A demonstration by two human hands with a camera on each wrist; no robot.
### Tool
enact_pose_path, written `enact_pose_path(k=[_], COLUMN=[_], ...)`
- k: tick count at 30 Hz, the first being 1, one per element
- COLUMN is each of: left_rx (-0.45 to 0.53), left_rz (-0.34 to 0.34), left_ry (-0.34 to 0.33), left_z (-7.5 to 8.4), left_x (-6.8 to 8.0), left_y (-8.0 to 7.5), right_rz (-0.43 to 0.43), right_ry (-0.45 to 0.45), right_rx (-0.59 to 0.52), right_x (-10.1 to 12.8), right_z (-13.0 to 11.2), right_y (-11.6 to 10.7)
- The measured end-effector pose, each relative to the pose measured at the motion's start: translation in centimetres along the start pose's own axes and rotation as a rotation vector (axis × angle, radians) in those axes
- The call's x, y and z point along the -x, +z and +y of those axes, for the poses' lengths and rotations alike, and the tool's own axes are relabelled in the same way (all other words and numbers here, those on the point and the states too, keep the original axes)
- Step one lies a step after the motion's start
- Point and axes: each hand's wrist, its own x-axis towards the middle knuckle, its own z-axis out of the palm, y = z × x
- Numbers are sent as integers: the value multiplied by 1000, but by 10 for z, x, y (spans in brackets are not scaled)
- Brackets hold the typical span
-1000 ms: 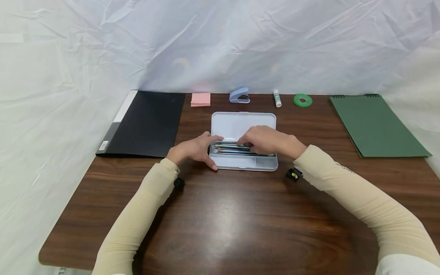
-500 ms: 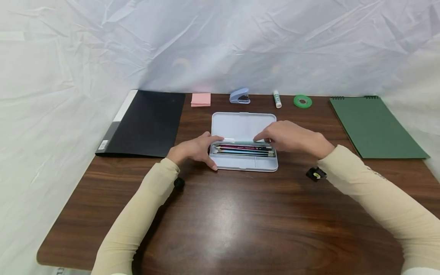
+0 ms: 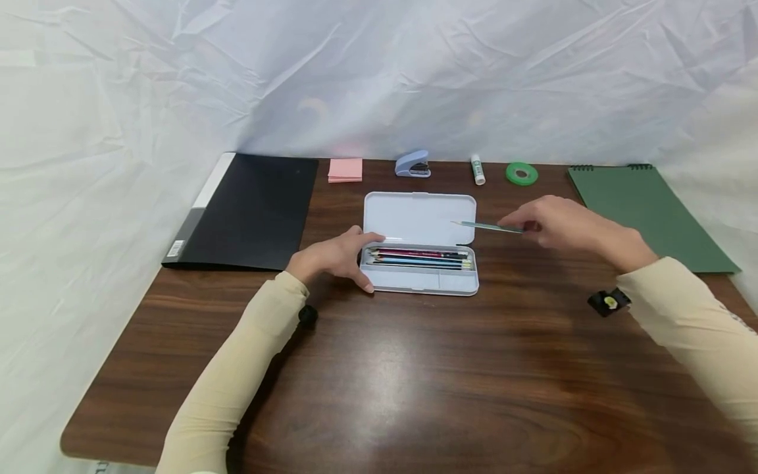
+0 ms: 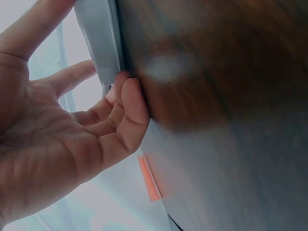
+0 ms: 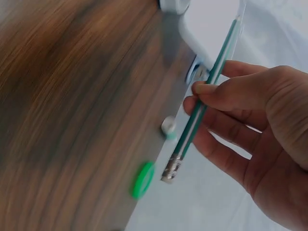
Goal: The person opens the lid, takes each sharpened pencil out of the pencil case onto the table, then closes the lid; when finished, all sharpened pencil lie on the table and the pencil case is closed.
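Pinching a green pencil (image 5: 196, 115), the right hand (image 3: 556, 224) hovers

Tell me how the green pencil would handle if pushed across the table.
The green pencil is probably stiff: it juts straight from the right hand. Its slim shaft suggests it's light and might roll sideways.
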Motion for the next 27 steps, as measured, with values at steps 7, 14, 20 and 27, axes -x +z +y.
enact_pose_path(k=[7,14,20,27], left_rx=[-5,-2,-3,0], left_rz=[4,4,0,1], left_ry=[-1,-8,-2,1], left_z=[-1,-1,-2,-3], left_x=[-1,-1,-1,0], left_y=[0,0,-1,-3], right_rz=[54,31,32,40], right_ry=[82,126,106,107], right_rx=[-21,-44,-15,14], right_x=[22,29,28,26], right_z=[41,63,71,71], right_y=[9,32,44,44])
